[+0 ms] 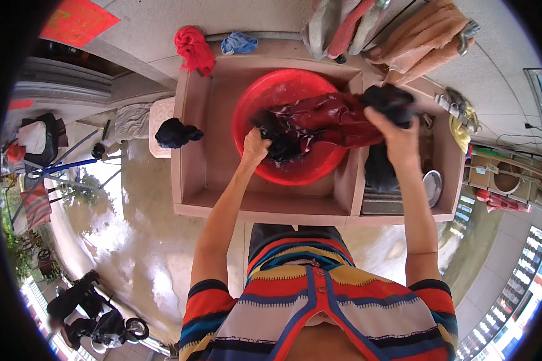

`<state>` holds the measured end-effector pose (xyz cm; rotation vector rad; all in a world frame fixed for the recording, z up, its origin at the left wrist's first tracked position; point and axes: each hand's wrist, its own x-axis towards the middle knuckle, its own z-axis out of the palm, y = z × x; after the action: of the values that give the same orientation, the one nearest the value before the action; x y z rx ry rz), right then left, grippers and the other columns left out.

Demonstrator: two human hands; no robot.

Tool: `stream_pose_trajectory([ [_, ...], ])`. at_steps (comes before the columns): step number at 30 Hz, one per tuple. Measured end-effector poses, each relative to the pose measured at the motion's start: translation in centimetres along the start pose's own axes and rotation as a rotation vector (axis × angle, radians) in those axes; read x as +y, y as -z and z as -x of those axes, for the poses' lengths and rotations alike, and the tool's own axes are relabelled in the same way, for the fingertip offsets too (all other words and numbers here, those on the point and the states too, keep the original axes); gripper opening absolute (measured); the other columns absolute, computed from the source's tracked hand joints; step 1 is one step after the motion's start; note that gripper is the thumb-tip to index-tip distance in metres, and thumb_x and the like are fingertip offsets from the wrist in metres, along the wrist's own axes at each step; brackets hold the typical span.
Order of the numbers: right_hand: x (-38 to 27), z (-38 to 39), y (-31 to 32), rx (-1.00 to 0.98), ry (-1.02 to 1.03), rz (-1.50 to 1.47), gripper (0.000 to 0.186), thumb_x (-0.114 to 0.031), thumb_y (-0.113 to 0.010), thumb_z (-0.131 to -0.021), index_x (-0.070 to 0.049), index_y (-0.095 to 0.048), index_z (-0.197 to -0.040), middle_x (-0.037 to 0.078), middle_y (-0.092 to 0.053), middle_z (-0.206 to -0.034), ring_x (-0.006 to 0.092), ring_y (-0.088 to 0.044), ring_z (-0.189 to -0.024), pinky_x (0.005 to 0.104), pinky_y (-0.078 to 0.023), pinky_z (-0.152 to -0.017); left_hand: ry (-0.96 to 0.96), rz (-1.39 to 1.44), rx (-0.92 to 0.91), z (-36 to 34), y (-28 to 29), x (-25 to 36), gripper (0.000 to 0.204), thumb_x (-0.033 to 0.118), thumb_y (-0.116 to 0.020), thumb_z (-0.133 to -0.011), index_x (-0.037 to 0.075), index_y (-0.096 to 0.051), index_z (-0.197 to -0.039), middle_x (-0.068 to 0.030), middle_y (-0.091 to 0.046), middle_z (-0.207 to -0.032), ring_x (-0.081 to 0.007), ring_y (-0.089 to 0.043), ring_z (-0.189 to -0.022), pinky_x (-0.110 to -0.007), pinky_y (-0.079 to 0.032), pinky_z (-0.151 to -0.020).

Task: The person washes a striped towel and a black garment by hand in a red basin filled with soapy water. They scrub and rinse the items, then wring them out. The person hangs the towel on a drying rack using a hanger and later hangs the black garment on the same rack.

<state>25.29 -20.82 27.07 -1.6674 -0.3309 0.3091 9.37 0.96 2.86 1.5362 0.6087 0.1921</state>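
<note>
Striped shirt [349,295] fills six o'clock; left hand [256,147], right hand [397,133], apart, clamp dark cloth [336,120] over red basin [295,173], washing seemingly unfinished

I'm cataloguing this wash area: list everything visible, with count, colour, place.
Double sink: one, pinkish, centre
Basin: one, red, left compartment
Wet garment: apparently one, dark red and black, between hands
Cloth bundle: one, red, back left corner
Small cloth: one, blue, back rim
Balled cloth: one, black, left rim
Hanging cloths: several, mostly tan, beyond sink
Metal bowl: one, silver, right compartment
Motorcycle: one, black, lower left
Paper sheet: one, red, upper left
Edge clutter: uncounted, mixed colours, sides
Striped shirt: one, multicoloured, worn
Left hand: one, bare, garment's left end
Right hand: one, bare, garment's right end
</note>
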Motion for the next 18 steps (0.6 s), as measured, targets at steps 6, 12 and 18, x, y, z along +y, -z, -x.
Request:
stream_pose_trajectory([
  [6,14.6,2.0,-2.1,-0.641,-0.281,0.897,0.095,-0.034,-0.08,-0.057,-0.008,-0.032,-0.136,0.019,-0.05,-0.123,0.0305,-0.049,-0.115,0.0427,-0.036,-0.096,-0.014,-0.552,-0.252,2.8,-1.4,9.9,0.034,0.014,-0.067,-0.054,0.002,-0.052,-0.082,-0.0209,-0.06,-0.083,-0.0397,-0.058,-0.084,-0.044,-0.046,-0.071],
  [12,18.6,4.5,-7.6,-0.554,0.084,0.157,0.101,-0.019,-0.086,-0.05,-0.007,-0.03,-0.133,0.016,-0.045,-0.124,0.03,-0.044,-0.118,0.0423,-0.032,-0.101,-0.043,-0.492,-0.5,1.6,-1.9,13.3,0.037,0.015,-0.074,-0.054,0.001,-0.056,-0.084,-0.017,-0.058,-0.075,-0.0282,-0.059,-0.073,-0.036,-0.045,-0.066],
  [18,23.6,-4.4,-8.4,-0.462,-0.243,0.437,0.072,-0.032,-0.07,-0.067,-0.007,-0.039,-0.127,0.023,-0.053,-0.115,0.0361,-0.052,-0.109,0.0436,-0.04,-0.094,0.051,-0.554,-0.063,-4.3,2.1,4.4,0.076,0.047,-0.071,-0.068,0.008,-0.044,-0.127,-0.0202,-0.049,-0.125,-0.0344,-0.047,-0.115,-0.045,-0.041,-0.092],
])
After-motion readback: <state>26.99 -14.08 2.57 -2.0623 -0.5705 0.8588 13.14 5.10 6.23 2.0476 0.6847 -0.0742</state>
